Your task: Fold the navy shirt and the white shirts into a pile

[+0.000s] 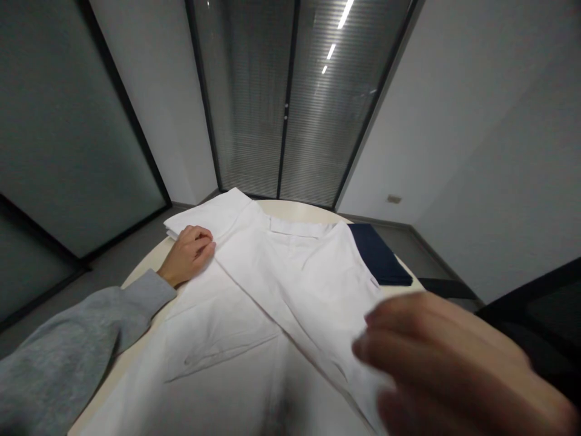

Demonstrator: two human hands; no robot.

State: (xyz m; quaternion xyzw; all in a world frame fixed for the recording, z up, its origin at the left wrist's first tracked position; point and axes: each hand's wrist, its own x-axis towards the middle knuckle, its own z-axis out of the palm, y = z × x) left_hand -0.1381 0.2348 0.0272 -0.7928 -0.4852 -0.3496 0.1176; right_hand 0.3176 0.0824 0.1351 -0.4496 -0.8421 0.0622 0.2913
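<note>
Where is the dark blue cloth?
In the head view, the dark blue cloth lies on the table, at the right edge of the white garment, beyond the right hand.

This looks like an office or small meeting room. Dark-framed glass panels (254,91) with fine horizontal slats stand between plain pale walls (454,121), with strip lights (345,13) reflected in the glass. There is a frosted partition (68,121), a round surface (295,211) and a dark chair (535,315).

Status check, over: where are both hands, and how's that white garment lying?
Left hand on white garment. Right hand blurred, grip unclear. Garment spread across table, creased. Folded navy cloth at its right edge.
</note>
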